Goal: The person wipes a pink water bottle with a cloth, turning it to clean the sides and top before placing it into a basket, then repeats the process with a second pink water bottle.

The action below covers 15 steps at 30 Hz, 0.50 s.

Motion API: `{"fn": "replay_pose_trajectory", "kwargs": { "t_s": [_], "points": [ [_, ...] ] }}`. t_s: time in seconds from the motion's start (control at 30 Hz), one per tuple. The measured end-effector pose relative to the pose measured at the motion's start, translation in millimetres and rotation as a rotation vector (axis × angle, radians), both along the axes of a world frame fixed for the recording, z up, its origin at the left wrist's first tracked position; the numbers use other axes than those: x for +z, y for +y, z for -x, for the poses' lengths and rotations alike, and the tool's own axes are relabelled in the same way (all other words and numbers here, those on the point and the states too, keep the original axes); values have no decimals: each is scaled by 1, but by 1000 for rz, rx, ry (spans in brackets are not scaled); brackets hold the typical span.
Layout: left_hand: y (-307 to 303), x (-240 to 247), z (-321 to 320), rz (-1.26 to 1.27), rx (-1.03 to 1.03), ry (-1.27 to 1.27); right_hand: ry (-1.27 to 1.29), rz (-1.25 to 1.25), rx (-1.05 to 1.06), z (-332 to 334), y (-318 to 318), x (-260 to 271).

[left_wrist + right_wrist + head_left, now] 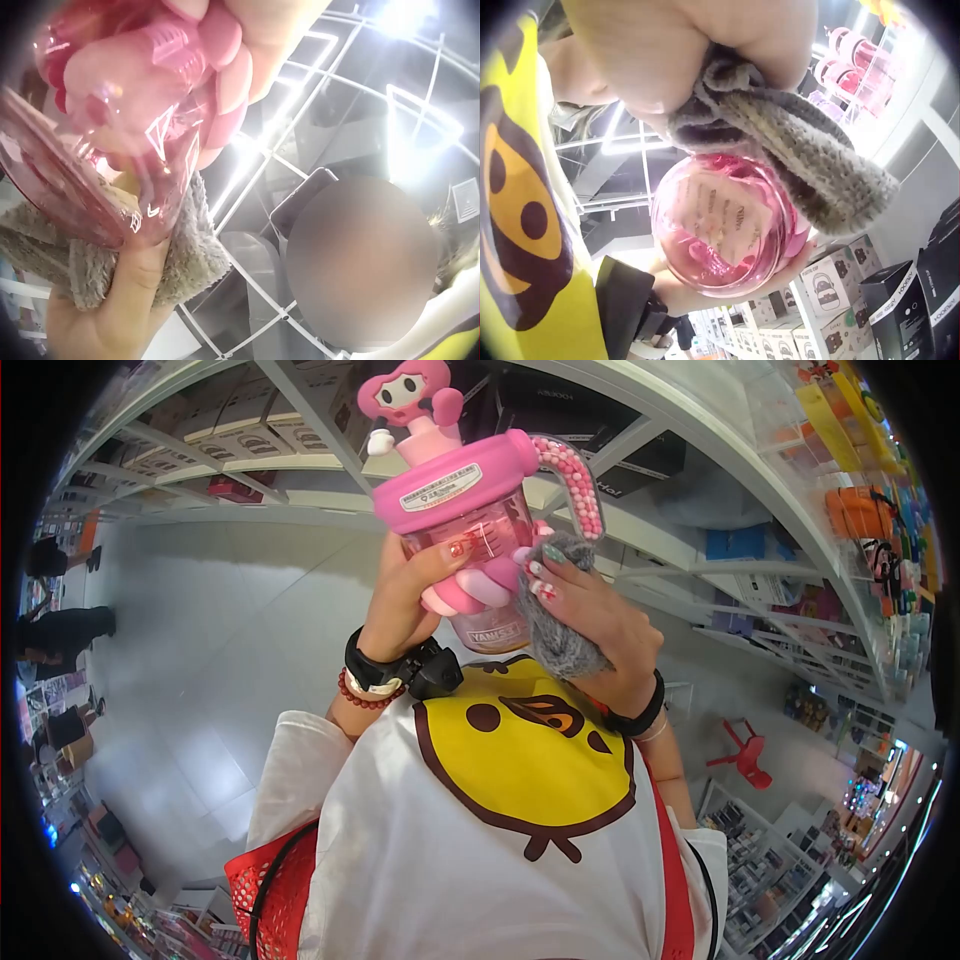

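A pink cup (455, 490) with a figure on its lid and a bead-filled handle is held up before the chest. My left hand (410, 585) grips its clear body from the left, thumb across the front. In my right hand (610, 630) a grey cloth (562, 610) is bunched against the cup's right side, below the handle. The left wrist view shows the cloth (191, 255) touching the clear wall of the cup (142, 112). From below, the right wrist view shows the cup's round base (720, 225) beside the hanging cloth (810, 157).
White shelves (640, 550) with boxes stand ahead and to the right. A red stool (742, 755) is on the floor at the right. People (65, 630) stand far left. Boxed cups (829, 285) and black boxes (896, 315) show in the right wrist view.
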<state>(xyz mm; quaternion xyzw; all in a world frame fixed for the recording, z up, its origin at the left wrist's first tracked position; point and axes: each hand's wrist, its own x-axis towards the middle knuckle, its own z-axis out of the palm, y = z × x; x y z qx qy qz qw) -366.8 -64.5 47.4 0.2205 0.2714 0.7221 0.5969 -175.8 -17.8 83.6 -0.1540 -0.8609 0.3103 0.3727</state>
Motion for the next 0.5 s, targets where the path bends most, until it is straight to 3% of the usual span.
{"fn": "replay_pose_trajectory", "kwargs": {
  "t_s": [0.1,0.27,0.43,0.47,0.5],
  "points": [
    [-3,-3,3,11,-27,-35,-13,54,43,-7,5,2],
    [-5,4,9,-13,-58,-35,322,153,-121,10,2,-1],
    [-7,1,14,10,-87,-119,159,13,-18,22,-1,11],
    [-6,-3,14,-8,-46,57,139,21,-5,19,1,10],
    [-5,-2,15,-14,-63,38,118,28,9,15,2,10]
  ]
}}
